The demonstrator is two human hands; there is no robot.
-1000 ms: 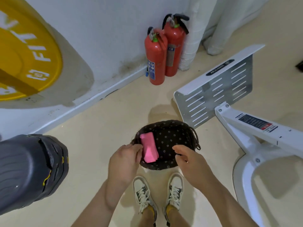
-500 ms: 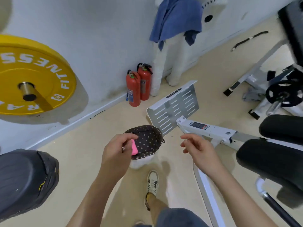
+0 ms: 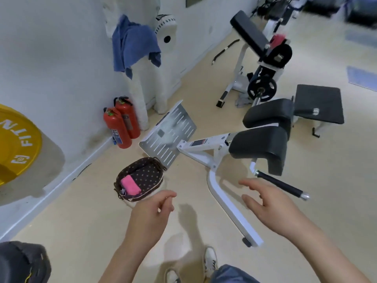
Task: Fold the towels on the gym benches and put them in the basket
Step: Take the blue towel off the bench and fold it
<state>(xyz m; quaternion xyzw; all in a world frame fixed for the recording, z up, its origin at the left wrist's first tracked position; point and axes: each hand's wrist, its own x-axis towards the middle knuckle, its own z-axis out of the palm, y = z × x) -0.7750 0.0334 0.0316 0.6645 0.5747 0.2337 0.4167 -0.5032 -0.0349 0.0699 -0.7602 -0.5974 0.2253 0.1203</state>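
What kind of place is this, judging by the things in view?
Most likely a gym: there is a yellow weight plate at the left, a padded bench on a white frame in the middle, and a black weight plate farther back.

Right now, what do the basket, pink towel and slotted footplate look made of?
The basket: brown dotted fabric liner, matte, possibly a woven shell. The pink towel: soft fuzzy cloth, likely terry. The slotted footplate: probably sheet metal, dull grey sheen, cut slots.
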